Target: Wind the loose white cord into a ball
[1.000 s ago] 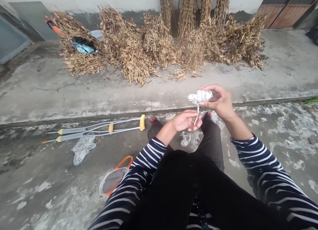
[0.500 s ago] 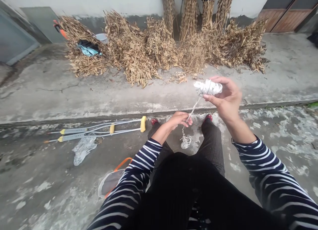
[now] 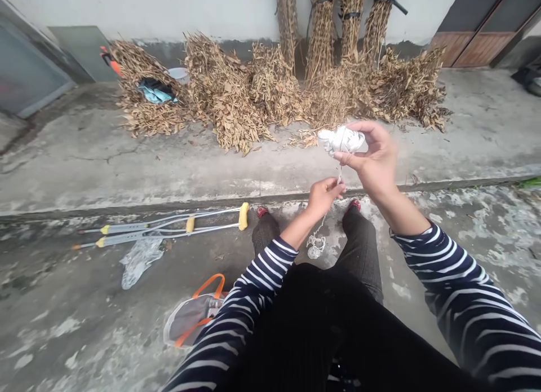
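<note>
Hands apart, right hand gripping white cord bundle, left hand closed on strand, pinch hidden

The right hand hides part of the white bundle, and the left hand hides how the thin white strand runs through it. The white coil on the ground is too small to make out, the orange-handled bag disappears under the left sleeve, and the far dried stalks run off the top edge
</note>
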Demonstrator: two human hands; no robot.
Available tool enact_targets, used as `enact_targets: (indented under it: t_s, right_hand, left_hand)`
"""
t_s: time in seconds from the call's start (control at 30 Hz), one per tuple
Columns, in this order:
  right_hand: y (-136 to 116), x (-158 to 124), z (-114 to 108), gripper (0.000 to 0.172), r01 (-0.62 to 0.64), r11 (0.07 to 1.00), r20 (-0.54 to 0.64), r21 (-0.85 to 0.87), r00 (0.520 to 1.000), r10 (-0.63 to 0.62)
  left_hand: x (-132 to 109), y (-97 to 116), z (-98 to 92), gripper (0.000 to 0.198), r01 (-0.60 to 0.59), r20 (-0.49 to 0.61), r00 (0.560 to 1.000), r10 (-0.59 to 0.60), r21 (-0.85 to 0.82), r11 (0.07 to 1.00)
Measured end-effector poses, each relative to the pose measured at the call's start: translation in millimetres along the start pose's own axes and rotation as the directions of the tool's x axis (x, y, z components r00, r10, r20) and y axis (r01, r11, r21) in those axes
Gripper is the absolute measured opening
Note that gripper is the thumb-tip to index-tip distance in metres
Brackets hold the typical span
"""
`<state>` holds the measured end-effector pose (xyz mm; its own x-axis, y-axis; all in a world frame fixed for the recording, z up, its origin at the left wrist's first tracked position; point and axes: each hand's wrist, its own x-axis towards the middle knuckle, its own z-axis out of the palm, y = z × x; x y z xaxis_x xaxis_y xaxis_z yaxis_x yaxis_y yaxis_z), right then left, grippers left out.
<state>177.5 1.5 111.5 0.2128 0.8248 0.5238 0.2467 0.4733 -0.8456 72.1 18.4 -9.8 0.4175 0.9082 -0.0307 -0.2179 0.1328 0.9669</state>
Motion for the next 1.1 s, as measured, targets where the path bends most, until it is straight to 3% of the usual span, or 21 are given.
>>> enact_targets:
  t_s: [0.1,0.2,0.37,0.43,0.5,0.57,0.63,0.7,0.77,0.83,0.93,1.1]
  right_hand:
    - [11,14,-5,0.045,0.046,0.998,-0.04,-0.044,0.998,-0.048]
    - [33,21,-14,0.046,0.033,0.999,-0.073,-0.03,0.997,-0.035]
    - [58,12,-19,0.06,-0.226,0.948,-0.06,0.222,0.968,0.245]
    - [57,8,-19,0.066,-0.314,0.895,-0.03,0.316,0.94,0.34]
    - [52,4,-17,0.069,-0.389,0.846,0.041,0.364,0.915,0.402]
    - [48,1,-14,0.07,-0.433,0.819,0.111,0.377,0.899,0.424]
    - [46,-3,-9,0.069,-0.437,0.825,0.155,0.359,0.899,0.409]
    - [48,-7,-2,0.066,-0.414,0.849,0.168,0.327,0.91,0.379]
    - [53,-11,6,0.064,-0.407,0.859,0.168,0.31,0.913,0.372]
    - [56,-16,14,0.064,-0.426,0.847,0.162,0.32,0.905,0.394]
    - [55,-20,23,0.068,-0.476,0.804,0.148,0.355,0.878,0.455]
    - [45,-16,18,0.066,-0.492,0.784,0.088,0.377,0.862,0.499]
  left_hand:
    - [-26,-1,-7.4,0.031,0.082,0.079,0.994,-0.076,-0.07,0.994]
    - [-55,9,-28.9,0.043,0.169,0.153,0.977,-0.15,-0.123,0.978]
    - [-65,14,-71.3,0.039,0.273,0.315,0.925,-0.212,-0.164,0.948]
    - [-56,3,-83.9,0.037,0.289,0.286,0.927,-0.241,-0.141,0.947]
    - [-44,-10,-89.4,0.031,0.285,0.145,0.949,-0.281,-0.008,0.958]
    - [-33,-17,-85.5,0.024,0.243,-0.046,0.97,-0.239,0.166,0.956]
    - [-23,-15,-73.0,0.029,0.111,-0.156,0.985,-0.075,0.239,0.965]
    - [-14,-6,-55.2,0.041,-0.078,-0.146,0.983,0.107,0.194,0.978]
    - [-5,3,-37.2,0.043,-0.193,-0.126,0.97,0.207,0.113,0.975]
    - [3,7,-23.4,0.035,-0.208,-0.152,0.964,0.217,0.074,0.975]
    - [8,4,-14.5,0.005,-0.158,-0.192,0.965,0.177,0.108,0.981]
    - [-5,11,-28.0,0.015,-0.111,-0.132,0.982,0.133,0.164,0.98]
